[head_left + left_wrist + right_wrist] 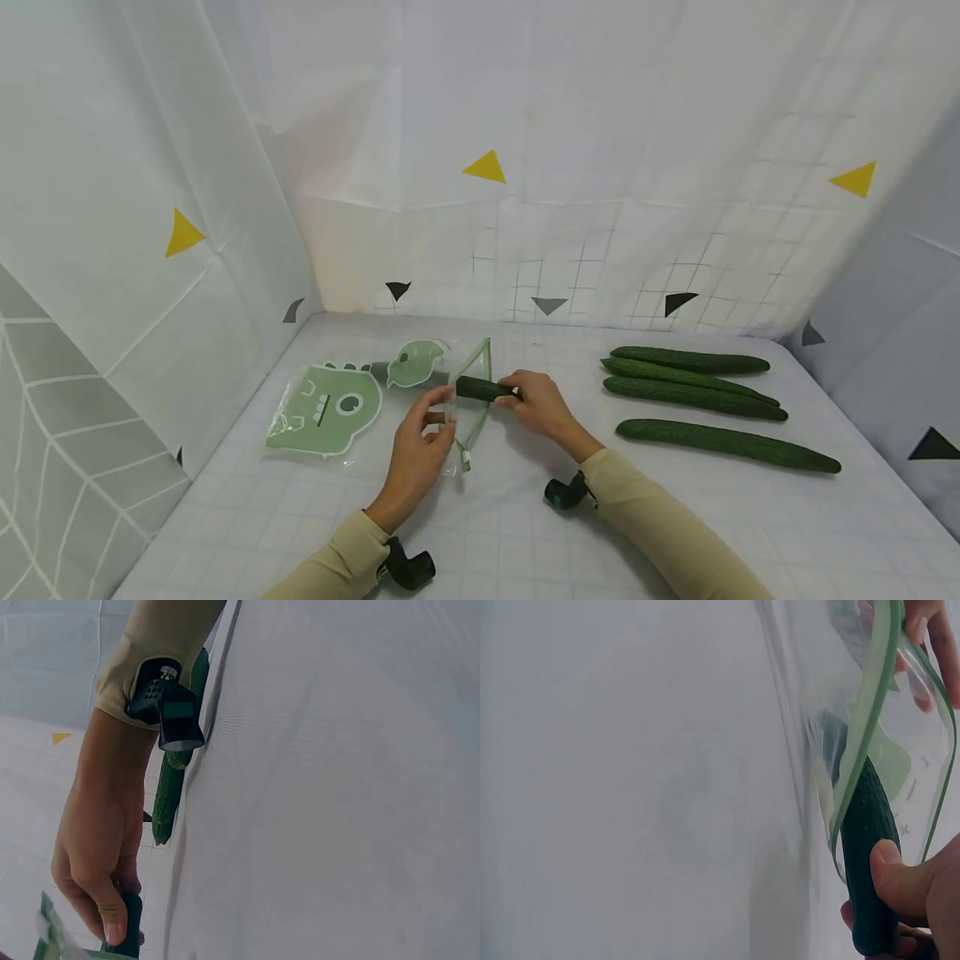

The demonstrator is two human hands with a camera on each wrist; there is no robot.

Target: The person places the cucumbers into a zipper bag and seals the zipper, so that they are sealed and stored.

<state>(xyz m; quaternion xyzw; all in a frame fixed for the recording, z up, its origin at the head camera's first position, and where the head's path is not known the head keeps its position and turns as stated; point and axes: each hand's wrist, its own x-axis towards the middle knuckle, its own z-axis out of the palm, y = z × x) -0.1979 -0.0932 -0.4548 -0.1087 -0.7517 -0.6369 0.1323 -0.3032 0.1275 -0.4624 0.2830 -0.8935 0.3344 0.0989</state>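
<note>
A clear zip bag (322,412) with a green cartoon monster print lies on the table, its green-edged mouth (472,362) spread apart. Fingers of my left hand (416,454) hold the near side of that mouth. My right hand (538,404) grips the end of a dark green cucumber (476,388), whose far part lies inside the bag, partly behind the print. In the right wrist view the right thumb (892,877) presses on the cucumber (870,817), and the left hand (934,637) is at the bag's rim. The left wrist view shows the right hand (97,847) gripping the cucumber's end.
Several more cucumbers lie on the right of the table: three close together at the back, with one of them the middle cucumber (686,379), and a separate cucumber (727,443) nearer. White cloth walls (562,125) stand behind and beside the white table (510,550).
</note>
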